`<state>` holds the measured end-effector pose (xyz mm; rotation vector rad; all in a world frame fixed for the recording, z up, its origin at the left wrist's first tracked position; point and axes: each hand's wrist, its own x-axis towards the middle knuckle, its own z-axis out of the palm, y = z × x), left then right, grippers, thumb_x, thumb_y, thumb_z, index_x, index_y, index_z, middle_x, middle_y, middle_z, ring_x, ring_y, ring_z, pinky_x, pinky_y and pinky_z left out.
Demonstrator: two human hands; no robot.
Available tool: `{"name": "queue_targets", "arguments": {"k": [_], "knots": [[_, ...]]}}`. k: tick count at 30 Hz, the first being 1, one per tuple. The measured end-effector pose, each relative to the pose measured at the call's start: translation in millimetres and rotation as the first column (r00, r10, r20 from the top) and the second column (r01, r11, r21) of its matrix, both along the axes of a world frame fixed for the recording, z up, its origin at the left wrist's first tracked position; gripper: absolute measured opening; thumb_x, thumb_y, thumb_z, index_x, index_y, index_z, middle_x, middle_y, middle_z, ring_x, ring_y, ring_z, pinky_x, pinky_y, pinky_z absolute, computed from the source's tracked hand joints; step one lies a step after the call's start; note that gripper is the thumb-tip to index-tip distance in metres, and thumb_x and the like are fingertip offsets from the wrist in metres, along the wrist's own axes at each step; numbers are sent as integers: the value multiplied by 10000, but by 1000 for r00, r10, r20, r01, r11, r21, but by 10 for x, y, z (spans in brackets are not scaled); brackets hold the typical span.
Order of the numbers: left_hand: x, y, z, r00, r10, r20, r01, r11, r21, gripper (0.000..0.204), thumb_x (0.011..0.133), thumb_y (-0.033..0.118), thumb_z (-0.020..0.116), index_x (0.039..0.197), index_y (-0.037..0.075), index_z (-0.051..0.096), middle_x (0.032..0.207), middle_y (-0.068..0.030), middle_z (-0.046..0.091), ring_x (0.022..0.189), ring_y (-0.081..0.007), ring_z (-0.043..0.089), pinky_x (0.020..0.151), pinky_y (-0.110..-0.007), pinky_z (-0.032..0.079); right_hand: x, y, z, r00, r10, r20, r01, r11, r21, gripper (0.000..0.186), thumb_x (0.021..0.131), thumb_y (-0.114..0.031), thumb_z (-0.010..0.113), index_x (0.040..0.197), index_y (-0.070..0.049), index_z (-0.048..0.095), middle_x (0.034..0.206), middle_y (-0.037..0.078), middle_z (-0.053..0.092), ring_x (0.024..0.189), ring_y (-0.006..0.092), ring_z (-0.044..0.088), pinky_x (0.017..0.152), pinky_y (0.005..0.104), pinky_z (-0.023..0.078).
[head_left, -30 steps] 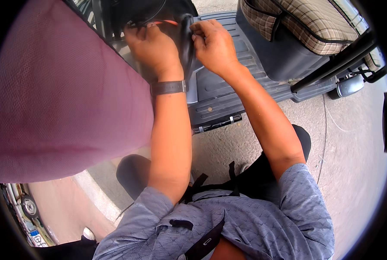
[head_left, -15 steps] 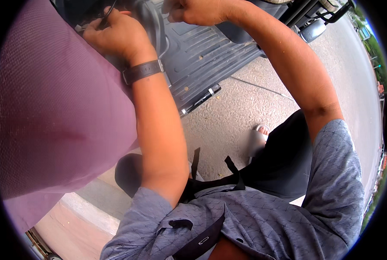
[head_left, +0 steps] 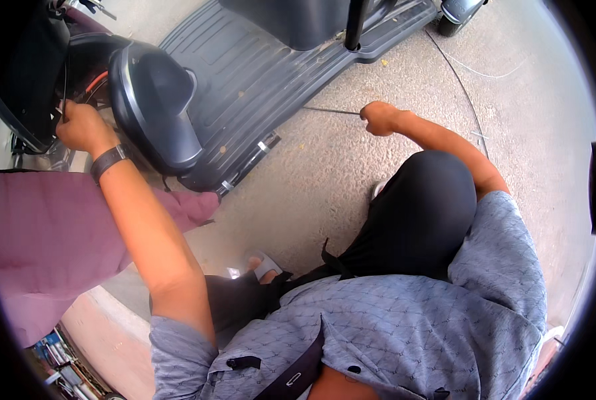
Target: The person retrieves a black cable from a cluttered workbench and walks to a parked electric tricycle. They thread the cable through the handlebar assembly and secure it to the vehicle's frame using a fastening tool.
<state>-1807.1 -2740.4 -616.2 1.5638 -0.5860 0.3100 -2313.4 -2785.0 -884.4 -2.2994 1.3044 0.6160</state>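
Observation:
My left hand point(head_left: 88, 127), a dark watch on its wrist, is closed around a thin black cable point(head_left: 65, 83) that runs upward beside the rear body of a dark grey scooter. An orange cable point(head_left: 98, 81) curves close to those fingers. Out to the right, low over the ground, my right hand point(head_left: 379, 119) is closed on the end of a thin black cable point(head_left: 331, 110). That cable stretches left to the edge of the ribbed footboard point(head_left: 245, 80); its far end is hidden there. Whether both hands hold the same cable, I cannot tell.
Purple fabric point(head_left: 51, 233) hangs at the left, below my left forearm. A rounded dark plastic cover point(head_left: 155, 100) rises behind the footboard. A long black cable point(head_left: 461, 80) lies on the concrete point(head_left: 311, 173) at right. A small wheel point(head_left: 451, 25) stands at the top.
My right hand has moved from above the footboard down and outward, with the cable stretched from it. The view has shifted, showing more scooter and ground. My left hand stays at its cable.

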Motion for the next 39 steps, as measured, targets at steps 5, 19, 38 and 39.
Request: {"name": "queue_targets", "arguments": {"k": [5, 19, 38, 39], "knots": [[322, -42, -106, 984, 142, 108, -147, 989, 34, 459, 983, 262, 585, 1068, -188, 619, 1044, -283, 696, 925, -339, 705, 810, -395, 554, -576, 76, -714, 980, -186, 71, 198, 956, -216, 317, 862, -7, 586, 1177, -13, 625, 1231, 217, 610, 1192, 382, 595, 994, 454, 525], [140, -157, -197, 986, -136, -100, 130, 989, -67, 457, 1042, 267, 507, 1234, -148, 512, 1139, -226, 633, 1009, -254, 650, 879, -343, 549, -1373, 39, -1174, 989, -117, 92, 140, 940, -310, 271, 821, 49, 549, 1085, -8, 571, 1105, 199, 619, 1080, 403, 606, 906, 466, 539], [432, 42, -118, 954, 37, 298, -149, 919, 364, 518, 1059, 392, 402, 966, -30, 688, 955, -235, 715, 921, -466, 643, 864, -508, 490, -1711, -566, -850, 974, -154, 163, 205, 910, -362, 188, 858, 59, 469, 1003, 4, 574, 1009, 271, 648, 972, 484, 638, 802, 544, 529], [506, 13, -48, 946, 22, 324, -151, 913, 379, 512, 1056, 392, 416, 987, -28, 700, 967, -224, 723, 911, -432, 662, 853, -481, 503, -1697, -585, -867, 975, -158, 157, 205, 911, -357, 187, 859, 59, 478, 1007, 2, 577, 1023, 266, 651, 973, 479, 643, 811, 541, 534]]}}
